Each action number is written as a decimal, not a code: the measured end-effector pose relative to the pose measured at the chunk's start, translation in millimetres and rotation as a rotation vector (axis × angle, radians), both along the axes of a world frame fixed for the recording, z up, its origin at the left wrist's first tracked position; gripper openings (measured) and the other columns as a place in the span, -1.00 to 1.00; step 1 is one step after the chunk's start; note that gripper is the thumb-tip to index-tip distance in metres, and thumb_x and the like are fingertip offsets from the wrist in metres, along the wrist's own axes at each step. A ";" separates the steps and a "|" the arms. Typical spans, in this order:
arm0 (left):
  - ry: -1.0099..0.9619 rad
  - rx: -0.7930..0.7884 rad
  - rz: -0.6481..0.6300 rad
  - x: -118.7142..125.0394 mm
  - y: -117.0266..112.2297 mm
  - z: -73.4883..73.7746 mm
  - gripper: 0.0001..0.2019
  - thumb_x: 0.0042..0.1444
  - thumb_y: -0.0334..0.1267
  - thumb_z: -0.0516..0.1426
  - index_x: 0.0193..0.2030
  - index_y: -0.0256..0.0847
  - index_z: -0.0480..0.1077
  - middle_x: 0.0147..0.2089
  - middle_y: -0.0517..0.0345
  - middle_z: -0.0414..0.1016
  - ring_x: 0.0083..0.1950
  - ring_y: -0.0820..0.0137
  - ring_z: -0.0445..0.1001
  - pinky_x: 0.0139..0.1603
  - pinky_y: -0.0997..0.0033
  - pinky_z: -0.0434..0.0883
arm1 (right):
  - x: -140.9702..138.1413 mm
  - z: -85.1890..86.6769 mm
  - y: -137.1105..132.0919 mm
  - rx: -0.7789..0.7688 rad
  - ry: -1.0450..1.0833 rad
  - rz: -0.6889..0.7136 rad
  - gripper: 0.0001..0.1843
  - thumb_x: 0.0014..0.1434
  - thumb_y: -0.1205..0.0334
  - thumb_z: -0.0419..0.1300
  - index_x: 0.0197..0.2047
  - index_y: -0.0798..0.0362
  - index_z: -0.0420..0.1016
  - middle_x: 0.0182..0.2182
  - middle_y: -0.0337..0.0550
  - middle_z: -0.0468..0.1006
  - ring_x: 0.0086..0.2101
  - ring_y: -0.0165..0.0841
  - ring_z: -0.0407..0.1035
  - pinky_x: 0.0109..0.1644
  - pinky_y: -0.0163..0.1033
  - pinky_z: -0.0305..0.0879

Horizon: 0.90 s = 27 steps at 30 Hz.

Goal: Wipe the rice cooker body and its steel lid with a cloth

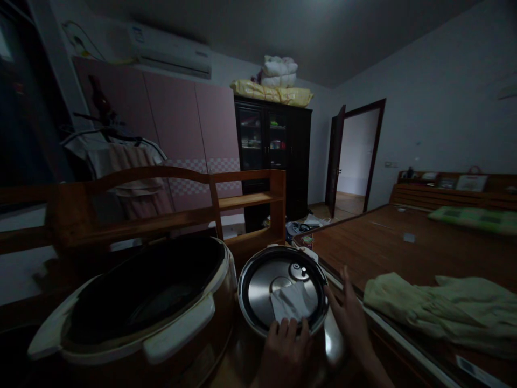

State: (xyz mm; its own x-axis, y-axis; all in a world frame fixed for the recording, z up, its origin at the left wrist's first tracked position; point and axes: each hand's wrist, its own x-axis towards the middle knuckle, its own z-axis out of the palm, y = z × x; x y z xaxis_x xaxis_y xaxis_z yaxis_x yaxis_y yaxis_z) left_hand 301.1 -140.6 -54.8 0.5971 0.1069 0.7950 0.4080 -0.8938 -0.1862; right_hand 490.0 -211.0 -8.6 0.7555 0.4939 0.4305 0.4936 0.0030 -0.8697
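Observation:
A round pressure cooker lid (pixel 258 293) shows its shiny metal underside and dark sealing ring in the head view, tilted toward me. On its lower middle lies a folded white cloth (pixel 291 302). My left hand (pixel 286 350) is at the near rim, its curled fingertips pressed on the cloth's lower edge. Beside the lid's right rim is my right hand (pixel 350 312), fingers stretched out and apart, thumb side touching or nearly touching the rim. To the left stands a large cooker body (pixel 181 345) with pale handles and a dark, uncovered inside.
Behind the cooker runs a wooden shelf rack (pixel 250 202). A brown bed surface (pixel 363 242) extends on the right, with crumpled pale green fabric (pixel 436 307) on it. Clothes on hangers (pixel 133 161) hang at the left. A door (pixel 337 161) stands ajar at the back.

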 end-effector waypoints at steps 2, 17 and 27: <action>0.023 0.035 -0.054 -0.8 -3.0 -1.6 -0.63 0.38 -0.33 -0.16 0.13 -0.18 0.40 -0.10 0.03 0.54 -0.12 0.23 0.48 -0.09 0.17 0.32 | -9.6 7.4 -8.5 0.000 -0.238 0.019 -0.28 0.27 -0.01 0.13 0.43 -0.04 0.09 0.39 -0.03 0.15 0.37 -0.12 -0.01 0.42 0.07 -0.08; 0.125 -0.010 -0.257 -4.3 -1.4 -12.4 -0.58 0.36 -0.37 -0.13 0.26 -0.29 0.33 -0.01 -0.10 0.56 -0.15 0.25 0.57 -0.15 0.33 0.50 | -9.0 9.8 24.5 -0.399 -0.551 0.714 -0.65 0.04 0.47 0.22 -0.11 -0.02 0.60 -0.15 -0.16 0.55 -0.27 -0.34 0.51 -0.19 -0.34 0.39; 0.119 -0.056 -0.342 -5.9 6.5 -12.1 -0.60 0.32 -0.35 0.00 0.26 -0.32 0.32 -0.01 -0.08 0.58 -0.23 0.28 0.59 -0.28 0.34 0.54 | -4.1 17.0 90.1 -0.396 -0.873 0.699 -0.61 0.26 0.52 -0.01 0.01 0.04 0.50 0.05 -0.01 0.51 0.00 -0.24 0.44 0.08 -0.21 0.37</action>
State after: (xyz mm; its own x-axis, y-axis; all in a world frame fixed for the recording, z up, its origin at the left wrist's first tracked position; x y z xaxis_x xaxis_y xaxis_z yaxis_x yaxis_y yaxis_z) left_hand 295.2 -134.1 -66.9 0.6940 -0.0738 0.7162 0.0621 -0.9849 -0.1617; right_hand 485.9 -121.0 8.4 -0.2046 0.8976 0.3905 0.9183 0.3142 -0.2409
